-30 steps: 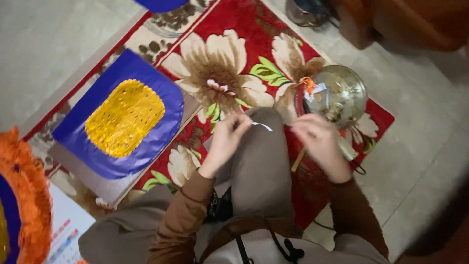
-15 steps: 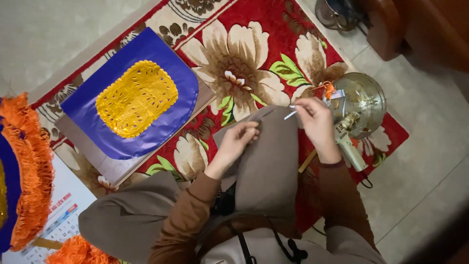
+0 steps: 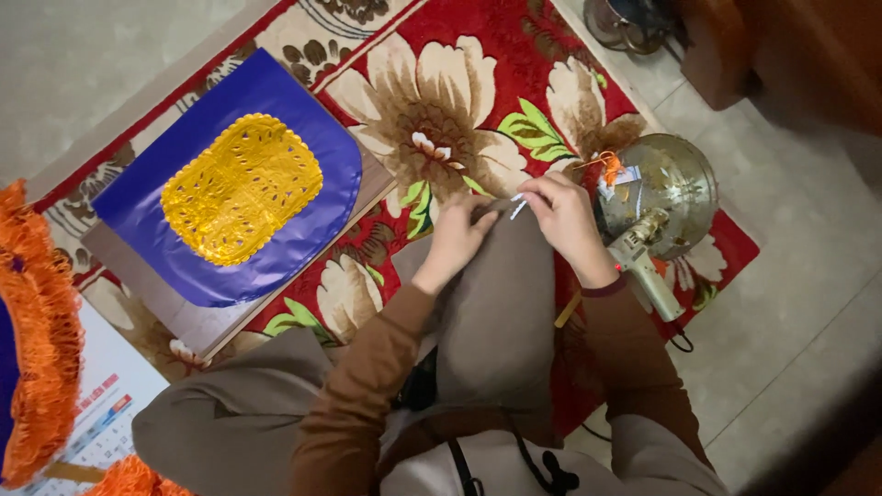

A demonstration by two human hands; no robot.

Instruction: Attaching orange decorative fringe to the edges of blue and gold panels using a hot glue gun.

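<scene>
Since half a second ago we have brought our right hand back toward our left hand, so the two now nearly meet over our raised knee — one knee, draped in grey-brown cloth. Our right fingers pinch one small white strip; the left fingers curl against the cloth beside it, and whether they grip anything we cannot tell. Just right of the knee lie one glue gun and one steel bowl. Farther left, on the red floral rug, rests one blue sheet bearing one yellow cut-out panel.
</scene>
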